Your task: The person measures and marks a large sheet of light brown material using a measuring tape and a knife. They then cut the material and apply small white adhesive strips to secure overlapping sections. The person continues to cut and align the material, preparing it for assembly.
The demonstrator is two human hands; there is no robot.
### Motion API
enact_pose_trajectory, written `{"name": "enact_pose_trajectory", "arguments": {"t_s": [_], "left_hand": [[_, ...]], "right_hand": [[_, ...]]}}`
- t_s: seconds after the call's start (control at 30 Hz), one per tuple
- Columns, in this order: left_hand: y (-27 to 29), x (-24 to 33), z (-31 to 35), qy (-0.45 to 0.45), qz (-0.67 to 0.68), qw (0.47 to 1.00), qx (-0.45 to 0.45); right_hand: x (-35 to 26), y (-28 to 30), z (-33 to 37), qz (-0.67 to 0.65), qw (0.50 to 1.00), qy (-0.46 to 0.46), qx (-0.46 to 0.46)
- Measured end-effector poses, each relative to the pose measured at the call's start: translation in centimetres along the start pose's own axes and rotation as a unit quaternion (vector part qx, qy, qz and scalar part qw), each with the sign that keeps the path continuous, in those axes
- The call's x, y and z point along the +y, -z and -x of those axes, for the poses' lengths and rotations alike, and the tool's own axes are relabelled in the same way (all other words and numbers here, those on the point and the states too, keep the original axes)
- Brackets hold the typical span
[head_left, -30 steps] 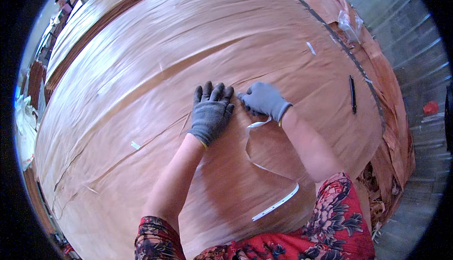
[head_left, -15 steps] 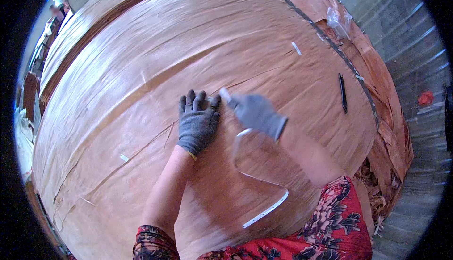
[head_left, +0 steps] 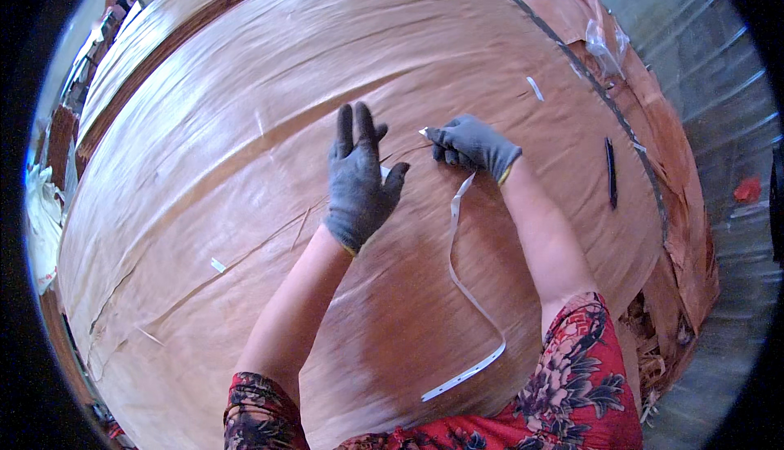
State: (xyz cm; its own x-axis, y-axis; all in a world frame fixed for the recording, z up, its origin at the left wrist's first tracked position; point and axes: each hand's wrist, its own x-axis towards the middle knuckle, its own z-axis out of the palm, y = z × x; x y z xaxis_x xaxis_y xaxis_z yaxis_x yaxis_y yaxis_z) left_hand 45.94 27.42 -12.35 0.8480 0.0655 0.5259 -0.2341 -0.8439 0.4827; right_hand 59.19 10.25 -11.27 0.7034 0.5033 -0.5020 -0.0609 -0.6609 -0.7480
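Note:
A broad sheet of reddish-brown wood veneer (head_left: 392,287) lies under both hands, with creases and a long split running across it. My left hand (head_left: 359,180), in a grey glove, is over the split with its fingers stretched out. A small white piece of tape (head_left: 385,172) shows beside its thumb. To its right my gloved right hand (head_left: 474,144) pinches a white perforated paper tape (head_left: 454,242); the short end pokes out past its fingertips. The rest of the strip hangs below that hand and curls down the sheet toward me.
Short white tape pieces (head_left: 218,265) stick to the veneer at left and at far right. A slim black tool (head_left: 611,174) lies near the right edge. Beyond a dark edge strip (head_left: 604,95) are ragged veneer scraps and clear plastic (head_left: 606,48). Another veneer stack (head_left: 147,66) stands at far left.
My right hand has moved right and up, away from the left, drawing the tape with it. My left hand has lifted and shifted forward, its fingers now spread. A white piece shows by its thumb.

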Motion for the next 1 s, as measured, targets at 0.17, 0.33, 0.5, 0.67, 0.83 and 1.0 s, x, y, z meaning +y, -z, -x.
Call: {"name": "enact_pose_trajectory", "arguments": {"t_s": [0.17,0.33,0.5,0.67,0.83,1.0], "left_hand": [[-2.8,-0.5,-0.1,0.031,-0.094,0.981,-0.165],[-3.8,-1.2,0.8,0.035,-0.049,0.983,-0.176],[-3.6,-0.9,0.5,0.024,-0.015,0.996,-0.087],[-5.0,0.1,-0.5,0.069,-0.050,0.982,-0.169],[-5.5,1.2,-0.9,0.007,-0.134,0.977,-0.166],[-5.8,2.7,-2.2,0.015,-0.170,0.964,-0.205]], "right_hand": [[-0.6,1.1,1.9,-0.062,0.998,0.005,-0.005],[-1.4,0.7,0.4,-0.033,0.997,0.051,-0.040],[-1.0,0.1,-3.1,0.187,0.982,0.006,0.001],[-1.1,0.3,-2.7,0.483,0.852,0.178,0.100],[-1.6,1.7,0.1,0.436,0.900,-0.010,0.027],[-0.8,1.8,1.1,0.351,0.936,0.020,0.029]]}}
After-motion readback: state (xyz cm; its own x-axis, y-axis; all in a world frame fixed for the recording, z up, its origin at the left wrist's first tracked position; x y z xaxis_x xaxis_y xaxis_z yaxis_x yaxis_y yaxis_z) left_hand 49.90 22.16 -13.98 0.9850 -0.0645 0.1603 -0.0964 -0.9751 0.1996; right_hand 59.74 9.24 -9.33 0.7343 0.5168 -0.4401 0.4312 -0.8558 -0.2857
